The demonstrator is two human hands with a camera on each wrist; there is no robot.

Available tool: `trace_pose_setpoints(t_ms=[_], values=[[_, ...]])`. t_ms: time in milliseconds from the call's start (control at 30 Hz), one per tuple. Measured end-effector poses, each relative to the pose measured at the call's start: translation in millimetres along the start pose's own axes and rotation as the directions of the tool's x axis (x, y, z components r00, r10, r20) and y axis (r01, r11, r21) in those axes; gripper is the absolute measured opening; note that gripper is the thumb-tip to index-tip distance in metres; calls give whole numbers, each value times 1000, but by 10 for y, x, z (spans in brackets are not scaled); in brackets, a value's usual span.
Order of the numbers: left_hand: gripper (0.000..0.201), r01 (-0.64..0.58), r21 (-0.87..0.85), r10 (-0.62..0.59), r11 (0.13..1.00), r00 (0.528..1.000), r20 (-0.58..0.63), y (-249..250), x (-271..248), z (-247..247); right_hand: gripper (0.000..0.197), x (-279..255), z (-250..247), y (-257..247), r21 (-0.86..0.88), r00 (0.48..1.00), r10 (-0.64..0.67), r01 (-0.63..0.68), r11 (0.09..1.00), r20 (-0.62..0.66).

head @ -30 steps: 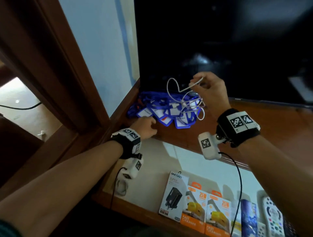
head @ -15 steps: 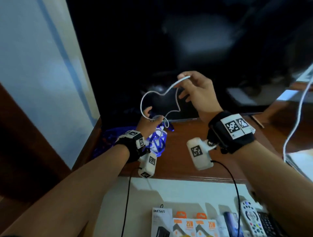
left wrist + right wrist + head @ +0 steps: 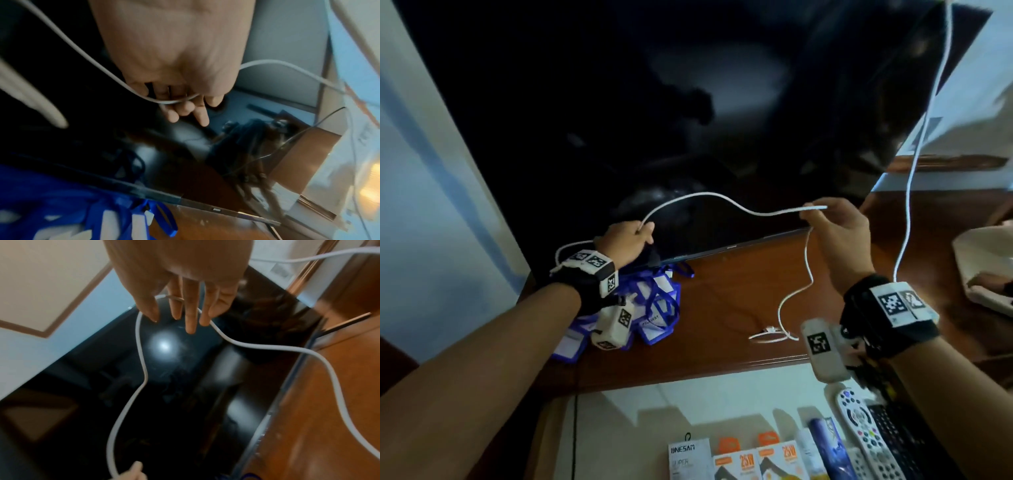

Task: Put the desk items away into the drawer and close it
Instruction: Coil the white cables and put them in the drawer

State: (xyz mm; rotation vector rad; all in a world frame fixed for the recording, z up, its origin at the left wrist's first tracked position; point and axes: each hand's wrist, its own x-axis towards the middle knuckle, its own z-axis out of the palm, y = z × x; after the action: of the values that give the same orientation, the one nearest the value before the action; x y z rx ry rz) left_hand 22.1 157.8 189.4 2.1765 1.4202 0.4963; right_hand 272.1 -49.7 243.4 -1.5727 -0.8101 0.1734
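Observation:
A white cable (image 3: 705, 196) stretches in the air between my two hands, in front of the dark screen. My left hand (image 3: 631, 240) grips it with curled fingers; in the left wrist view the cable (image 3: 170, 101) crosses under those fingers. My right hand (image 3: 832, 222) pinches the cable near its tip; the right wrist view shows the cable (image 3: 141, 353) held between thumb and forefinger. From the right hand the cable drops to the wooden desk top (image 3: 729, 291), where its other end (image 3: 770, 334) lies. A pile of blue lanyard badges (image 3: 657, 308) sits under my left wrist.
The open drawer (image 3: 688, 401) below the desk edge holds charger boxes (image 3: 756, 462), a white remote (image 3: 859, 428) and a black keypad (image 3: 893, 435). A big black screen (image 3: 688, 102) stands at the back. Another white cable (image 3: 914, 154) hangs at the right. A beige tray (image 3: 976, 270) lies far right.
My left hand left the badge pile and took hold of the cable. The hands moved apart, pulling the cable free of the badges and out into a long span.

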Motion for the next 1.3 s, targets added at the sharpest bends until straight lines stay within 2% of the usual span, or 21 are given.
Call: trace_pose_setpoints(t_ms=[67, 133, 233, 300, 367, 433, 500, 567, 633, 700, 733, 800, 833, 867, 933, 1000, 1067, 1200, 1300], values=[[32, -37, 44, 36, 998, 999, 17, 193, -122, -64, 31, 11, -59, 209, -70, 990, 128, -124, 990, 51], [34, -41, 15, 41, 999, 998, 47, 354, -262, -79, 46, -1, -105, 393, -135, 965, 232, -215, 967, 123], [44, -25, -90, 37, 996, 991, 132, 530, -479, -54, 51, -68, -141, 590, -190, 921, 360, -330, 925, 151], [41, -73, -81, 87, 994, 979, 185, 653, -638, -15, 51, -188, -133, 591, -159, 912, 374, -350, 923, 167], [36, -122, -67, 134, 990, 961, 243, 774, -805, 57, 50, -325, -95, 505, -133, 939, 258, -233, 963, 227], [35, -172, -57, 181, 983, 931, 316, 912, -988, 132, 64, -460, -51, 345, -119, 943, 26, 14, 993, 332], [34, -252, -61, 256, 966, 891, 374, 1006, -1113, 229, 86, -549, 5, 255, -91, 875, -165, 231, 969, 456], [34, -319, -36, 303, 947, 850, 431, 1060, -1196, 298, 92, -583, 69, 315, -89, 809, -225, 322, 943, 543], [28, -358, -17, 321, 933, 813, 485, 1069, -1266, 342, 79, -598, 109, 430, -129, 788, -247, 380, 916, 564], [28, -370, -45, 340, 928, 790, 509, 1037, -1338, 381, 44, -590, 101, 515, -159, 807, -302, 432, 888, 508], [28, -370, -53, 345, 928, 794, 500, 1008, -1372, 401, 27, -576, 71, 532, -170, 815, -330, 454, 875, 476], [26, -379, -27, 351, 925, 825, 443, 943, -1443, 433, 7, -521, -11, 541, -194, 814, -342, 474, 859, 470], [24, -388, 6, 352, 922, 841, 411, 910, -1493, 439, 5, -500, -46, 545, -214, 812, -311, 460, 862, 494], [21, -409, 55, 359, 911, 851, 384, 887, -1518, 422, 12, -470, -89, 538, -251, 817, -247, 424, 870, 521], [14, -435, 165, 360, 885, 865, 349, 804, -1591, 388, 23, -414, -118, 575, -290, 813, -49, 263, 920, 580], [15, -467, 263, 380, 844, 868, 321, 688, -1641, 333, 28, -377, -88, 667, -340, 811, 107, 118, 933, 575], [17, -454, 309, 372, 836, 882, 288, 569, -1664, 264, 25, -337, -56, 742, -413, 820, 214, 29, 910, 530], [19, -358, 234, 305, 904, 923, 234, 343, -1696, 73, 17, -282, -105, 818, -505, 849, 350, -117, 855, 396], [17, -276, 80, 258, 958, 948, 184, 215, -1728, -54, 15, -285, -148, 766, -557, 872, 398, -188, 809, 284]])
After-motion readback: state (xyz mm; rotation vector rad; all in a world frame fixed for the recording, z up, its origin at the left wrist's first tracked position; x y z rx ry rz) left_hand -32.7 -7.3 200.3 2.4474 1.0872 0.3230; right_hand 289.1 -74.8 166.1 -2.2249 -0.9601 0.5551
